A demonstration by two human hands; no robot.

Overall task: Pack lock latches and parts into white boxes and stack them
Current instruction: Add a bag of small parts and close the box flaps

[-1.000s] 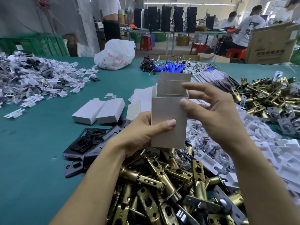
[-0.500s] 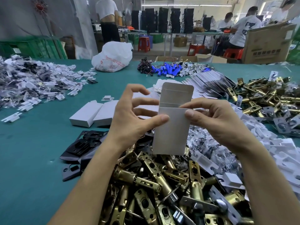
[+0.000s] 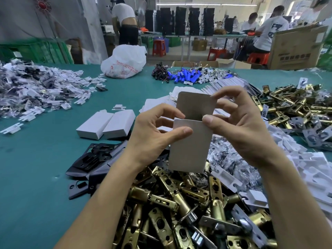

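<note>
I hold a small white cardboard box (image 3: 189,150) upright above the table, its top flap raised and the mouth showing. My left hand (image 3: 154,137) pinches the box's left side, thumb on the front face. My right hand (image 3: 239,128) pinches its upper right edge, thumb on the front, fingers behind the flap. A heap of brass lock latches (image 3: 172,209) lies right under the box. Two closed white boxes (image 3: 106,125) lie side by side on the green table (image 3: 36,177) to the left.
Black plates (image 3: 91,159) lie left of the latches. White plastic inserts (image 3: 309,168) and bagged parts (image 3: 226,157) pile up at right, more brass latches (image 3: 291,105) beyond. Flat box blanks (image 3: 161,103), blue parts (image 3: 185,76), a white bag (image 3: 124,62) and a heap of small bags (image 3: 30,87) lie farther off.
The box has been raised slightly and its flap tilted further open. My left hand shifted from under the box to its left side; my right fingers moved behind the flap.
</note>
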